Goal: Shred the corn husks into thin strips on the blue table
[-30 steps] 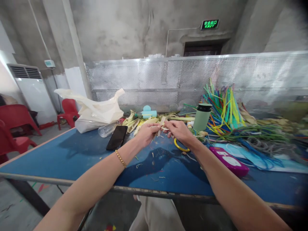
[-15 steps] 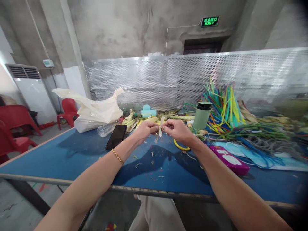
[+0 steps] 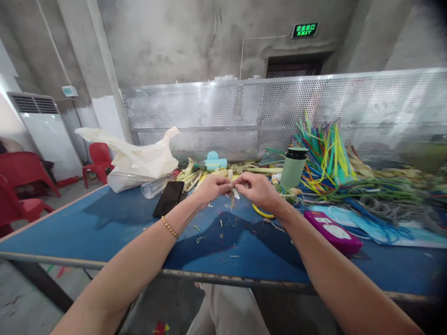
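My left hand (image 3: 214,188) and my right hand (image 3: 257,188) meet over the middle of the blue table. Both are closed, fingertips pinching pale strips of corn husk (image 3: 230,175) between them. One strip end stands up above the fingers and another hangs below. The exact fold or knot is hidden by my fingertips. Behind my hands lies a heap of husks (image 3: 190,172). Just below my right hand, a yellow loop (image 3: 261,211) rests on the table; the rest of it is hard to make out.
Left of my hands are a black phone (image 3: 169,199), a clear plastic bottle (image 3: 153,188) and a white plastic bag (image 3: 143,160). To the right stand a green canister (image 3: 294,170), coloured strips (image 3: 328,158), cords (image 3: 377,200) and a purple packet (image 3: 333,231). Scraps dot the blue table (image 3: 115,228).
My fingers have shifted slightly on the husk strips. The upper end has moved a little left, and the lower white end now slants to the right. My arms stay nearly in place.
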`<act>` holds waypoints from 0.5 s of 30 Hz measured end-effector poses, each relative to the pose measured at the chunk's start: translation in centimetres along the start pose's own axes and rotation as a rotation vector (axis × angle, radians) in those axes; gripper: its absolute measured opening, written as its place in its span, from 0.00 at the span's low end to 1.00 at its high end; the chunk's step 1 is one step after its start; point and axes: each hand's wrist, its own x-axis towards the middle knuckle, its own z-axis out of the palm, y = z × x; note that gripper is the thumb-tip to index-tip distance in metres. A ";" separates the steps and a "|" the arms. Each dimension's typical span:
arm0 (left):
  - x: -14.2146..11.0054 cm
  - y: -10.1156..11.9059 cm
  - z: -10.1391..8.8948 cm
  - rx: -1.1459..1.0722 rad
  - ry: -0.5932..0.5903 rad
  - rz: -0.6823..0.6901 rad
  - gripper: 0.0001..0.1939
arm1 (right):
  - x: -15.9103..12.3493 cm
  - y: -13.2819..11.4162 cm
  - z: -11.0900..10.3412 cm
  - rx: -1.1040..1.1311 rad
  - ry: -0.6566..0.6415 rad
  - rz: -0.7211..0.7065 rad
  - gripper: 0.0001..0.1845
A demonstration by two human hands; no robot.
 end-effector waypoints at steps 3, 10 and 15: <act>0.1 -0.2 0.0 0.007 0.020 -0.001 0.09 | -0.1 -0.3 0.2 -0.090 0.018 -0.032 0.07; 0.1 0.0 -0.1 -0.020 0.037 0.034 0.07 | -0.1 -0.5 0.1 -0.078 0.073 0.035 0.07; 0.2 -0.2 0.1 -0.110 0.044 0.076 0.06 | -0.1 -0.4 0.1 0.177 -0.011 0.152 0.07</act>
